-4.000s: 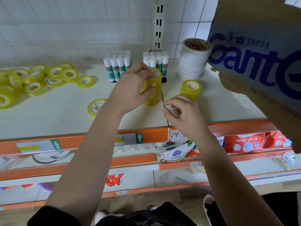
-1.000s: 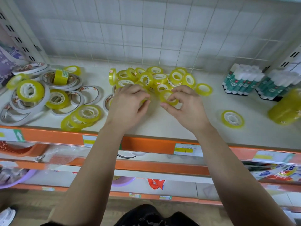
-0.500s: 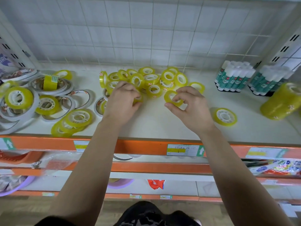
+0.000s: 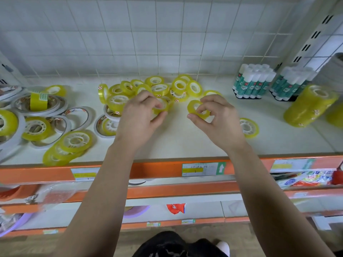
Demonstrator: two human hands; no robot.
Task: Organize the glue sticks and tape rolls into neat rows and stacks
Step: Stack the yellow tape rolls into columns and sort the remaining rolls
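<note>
Both hands pinch small yellow tape rolls: left hand (image 4: 138, 117) one (image 4: 161, 108), right hand (image 4: 219, 117) another (image 4: 193, 108).

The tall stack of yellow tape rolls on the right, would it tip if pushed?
Probably: the tall stack of yellow tape rolls is separate rolls piled high on a narrow base, so a push near the top could topple it. Their sides look smooth, so they may slide apart. Loose round rolls could roll along the flat shelf.
</note>
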